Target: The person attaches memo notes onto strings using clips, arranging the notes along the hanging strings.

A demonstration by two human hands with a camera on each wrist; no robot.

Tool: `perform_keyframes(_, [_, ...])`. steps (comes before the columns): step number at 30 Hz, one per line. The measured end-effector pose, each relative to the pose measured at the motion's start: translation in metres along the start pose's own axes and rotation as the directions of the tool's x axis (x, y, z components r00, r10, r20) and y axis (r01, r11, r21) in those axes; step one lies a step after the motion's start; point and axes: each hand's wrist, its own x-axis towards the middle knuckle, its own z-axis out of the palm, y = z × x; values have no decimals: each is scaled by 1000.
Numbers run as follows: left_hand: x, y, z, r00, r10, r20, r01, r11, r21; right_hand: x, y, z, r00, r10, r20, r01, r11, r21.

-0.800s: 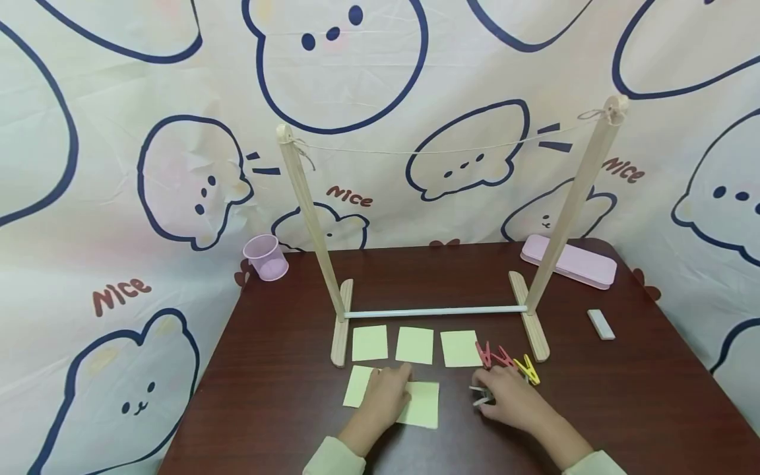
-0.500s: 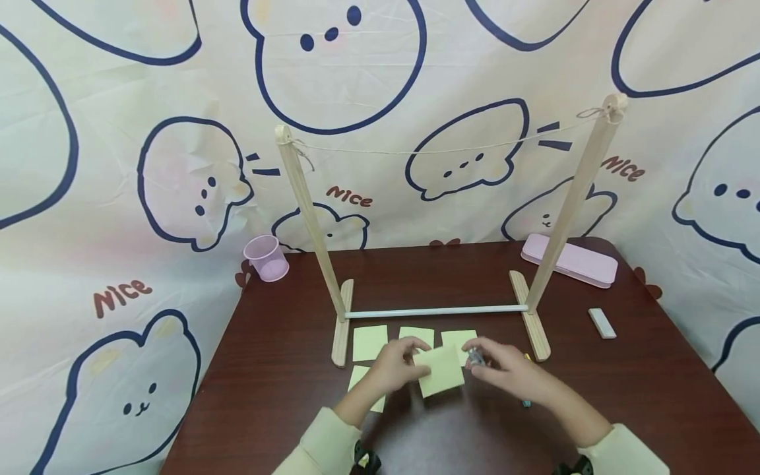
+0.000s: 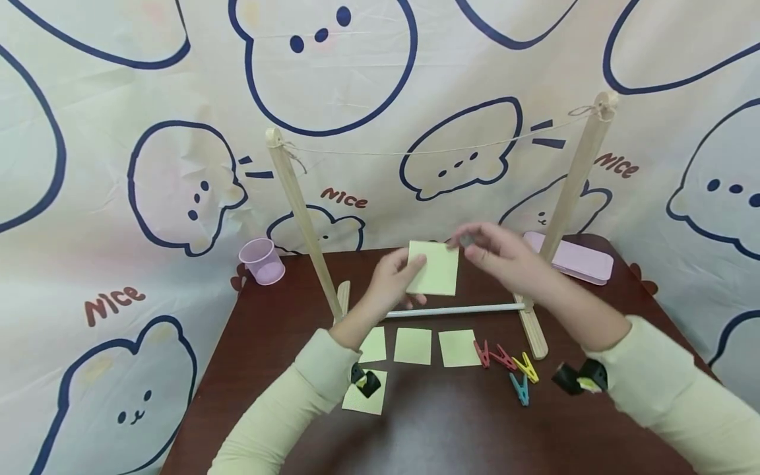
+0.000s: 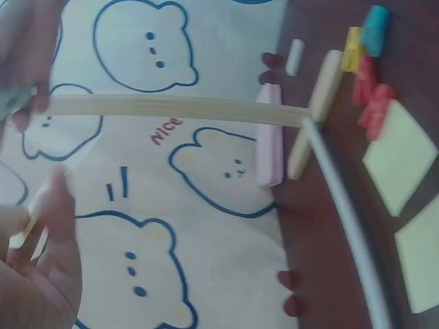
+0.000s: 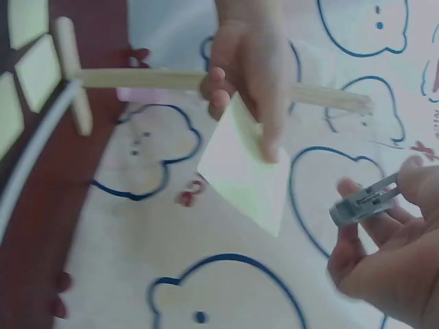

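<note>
My left hand (image 3: 394,280) pinches a pale yellow-green sticky note (image 3: 435,269) by its left edge, thumb in front. The note is raised above the table, facing me. My right hand (image 3: 505,257) is just right of it, fingertips close to the note's upper right corner. In the right wrist view a grey clothespin (image 5: 363,205) is held between my right thumb and fingers (image 5: 346,253), apart from the note. A thin string (image 3: 380,154) runs above both hands between two wooden posts. In the left wrist view the note shows only nearly edge-on.
Several sticky notes (image 3: 412,346) lie on the dark table (image 3: 439,429). Red, yellow and blue clothespins (image 3: 519,389) lie to their right. The wooden post (image 3: 303,224) and white rod (image 3: 463,310) form a frame. A purple cup (image 3: 262,262) and pink case (image 3: 578,260) stand behind.
My left hand has picked up a sticky note from the front row and raised it. My right hand has lifted the grey clothespin from the table and risen alongside.
</note>
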Motion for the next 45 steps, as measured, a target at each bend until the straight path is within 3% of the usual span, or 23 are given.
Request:
perform_keyframes(4, [18, 20, -3, 998, 9, -61, -11, 999, -39, 27, -34, -19, 992, -74, -106, 73, 997, -10])
perform_keyframes(7, [29, 32, -5, 996, 37, -83, -42, 998, -54, 46, -55, -29, 967, -104, -234, 101, 995, -23])
perform_keyframes(10, [38, 43, -6, 994, 65, -88, -69, 996, -48, 65, -70, -36, 932, -86, -351, 96, 995, 11])
perform_keyframes(16, [52, 59, -7, 992, 92, -82, -94, 995, -18, 94, -82, -41, 895, -36, -444, 124, 977, 171])
perform_keyframes(19, [57, 65, -7, 990, 109, -85, -110, 994, -9, 101, -80, -41, 886, -42, -462, 133, 977, 167])
perform_keyframes(34, [60, 80, -4, 980, 183, -76, -182, 983, 8, 105, -63, -38, 907, 45, -418, 31, 985, 173])
perform_keyframes(45, [58, 78, -3, 982, 175, -74, -175, 985, 6, 100, -58, -37, 937, 18, -348, 31, 990, 134])
